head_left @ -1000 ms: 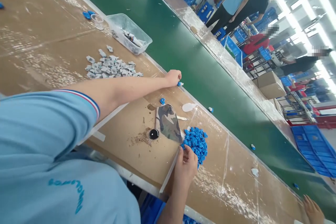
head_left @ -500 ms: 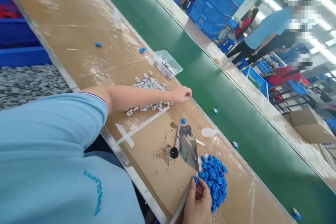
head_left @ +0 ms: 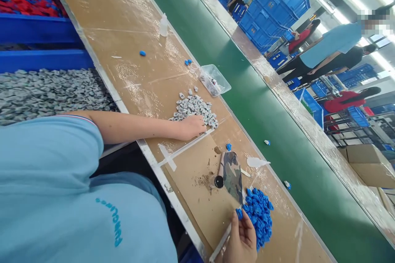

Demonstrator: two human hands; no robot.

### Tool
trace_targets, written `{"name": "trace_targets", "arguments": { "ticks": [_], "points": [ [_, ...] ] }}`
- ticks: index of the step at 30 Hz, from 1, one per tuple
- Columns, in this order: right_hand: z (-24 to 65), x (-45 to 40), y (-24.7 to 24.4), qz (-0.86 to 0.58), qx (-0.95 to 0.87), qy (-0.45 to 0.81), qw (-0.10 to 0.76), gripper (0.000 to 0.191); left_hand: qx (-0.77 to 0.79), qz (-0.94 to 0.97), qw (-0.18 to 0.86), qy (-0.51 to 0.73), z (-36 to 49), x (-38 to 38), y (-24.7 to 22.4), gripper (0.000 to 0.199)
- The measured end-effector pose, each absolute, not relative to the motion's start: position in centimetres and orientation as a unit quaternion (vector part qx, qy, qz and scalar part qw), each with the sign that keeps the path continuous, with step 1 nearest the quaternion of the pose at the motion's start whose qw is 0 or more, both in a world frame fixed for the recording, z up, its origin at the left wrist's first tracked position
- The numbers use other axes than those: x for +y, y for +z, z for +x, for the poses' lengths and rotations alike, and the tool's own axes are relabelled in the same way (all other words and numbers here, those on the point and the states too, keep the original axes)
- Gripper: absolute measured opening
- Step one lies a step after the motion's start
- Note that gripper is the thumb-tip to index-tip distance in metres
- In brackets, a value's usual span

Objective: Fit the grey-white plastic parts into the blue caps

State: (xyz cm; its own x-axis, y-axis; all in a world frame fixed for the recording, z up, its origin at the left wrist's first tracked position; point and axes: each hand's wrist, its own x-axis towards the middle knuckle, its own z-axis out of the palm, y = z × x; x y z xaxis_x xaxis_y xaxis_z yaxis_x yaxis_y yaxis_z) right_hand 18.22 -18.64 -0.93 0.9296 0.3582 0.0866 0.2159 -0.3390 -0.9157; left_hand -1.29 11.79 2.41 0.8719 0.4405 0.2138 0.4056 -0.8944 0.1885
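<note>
My left hand (head_left: 194, 127) reaches down onto the near edge of a pile of small grey plastic pieces (head_left: 193, 106). Its fingers are curled, and whatever is between them is hidden. Between thumb and fingers, my right hand (head_left: 242, 236) pinches a small blue piece (head_left: 239, 213). Right beside that hand lies a heap of similar blue pieces (head_left: 258, 218). Between the hands, a small round pot with a dark top (head_left: 219, 181) stands against a camouflage-patterned flat item (head_left: 232, 176) on a stained cardboard sheet (head_left: 197, 197).
A green conveyor belt (head_left: 234, 57) runs along the bench's far side, carrying a few blue-and-white pieces (head_left: 286, 185). Near it are a clear plastic tray (head_left: 216, 80) and a white bottle (head_left: 163, 25). Blue bins at left hold grey pieces (head_left: 52, 90) and red ones (head_left: 31, 4). People stand and sit beyond.
My left hand has drawn back from the belt's edge to the grey pile. My right hand still pinches a blue piece by the heap. The whole view has shifted slightly.
</note>
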Motion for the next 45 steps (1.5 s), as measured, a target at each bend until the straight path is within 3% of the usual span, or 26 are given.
{"name": "trace_targets", "arguments": {
  "ticks": [6, 14, 18, 25, 29, 33, 37, 41, 45],
  "points": [
    [17.8, -19.0, -0.4, -0.799, -0.150, 0.136, 0.565, 0.052, 0.233, 0.954, 0.024, 0.187, -0.2, 11.5, 2.6, 0.010],
    [15.6, -16.0, 1.9, -0.783, -0.244, 0.150, 0.552, 0.040, 0.205, 0.967, 0.000, 0.151, 1.4, 12.2, 2.3, 0.011],
    [15.1, -14.7, 2.6, -0.797, -0.334, 0.129, 0.486, 0.029, 0.198, 0.968, 0.002, 0.156, 1.4, 11.5, 2.0, 0.014],
    [15.5, -13.7, 3.6, -0.807, -0.471, 0.018, 0.355, 0.027, 0.199, 0.962, -0.030, 0.186, 1.3, 11.0, 1.4, 0.015],
    [15.4, -13.3, 4.2, -0.782, -0.537, -0.025, 0.314, 0.022, 0.195, 0.962, 0.006, 0.193, 1.0, 11.0, 1.6, 0.018],
    [15.2, -13.1, 4.6, -0.768, -0.564, -0.047, 0.298, 0.020, 0.190, 0.943, 0.159, 0.223, -0.3, 10.2, 3.4, 0.020],
    [15.3, -13.1, 4.3, -0.768, -0.563, -0.050, 0.302, 0.020, 0.172, 0.827, 0.469, 0.258, -1.7, 7.4, 4.7, 0.018],
    [15.2, -13.3, 3.9, -0.792, -0.515, -0.023, 0.328, 0.023, 0.167, 0.601, 0.754, 0.207, -2.1, 3.2, 3.3, 0.017],
    [14.0, -13.5, 4.0, -0.814, -0.403, 0.059, 0.413, 0.030, 0.202, 0.454, 0.852, 0.163, -1.9, 0.0, 1.1, 0.027]
  ]
}}
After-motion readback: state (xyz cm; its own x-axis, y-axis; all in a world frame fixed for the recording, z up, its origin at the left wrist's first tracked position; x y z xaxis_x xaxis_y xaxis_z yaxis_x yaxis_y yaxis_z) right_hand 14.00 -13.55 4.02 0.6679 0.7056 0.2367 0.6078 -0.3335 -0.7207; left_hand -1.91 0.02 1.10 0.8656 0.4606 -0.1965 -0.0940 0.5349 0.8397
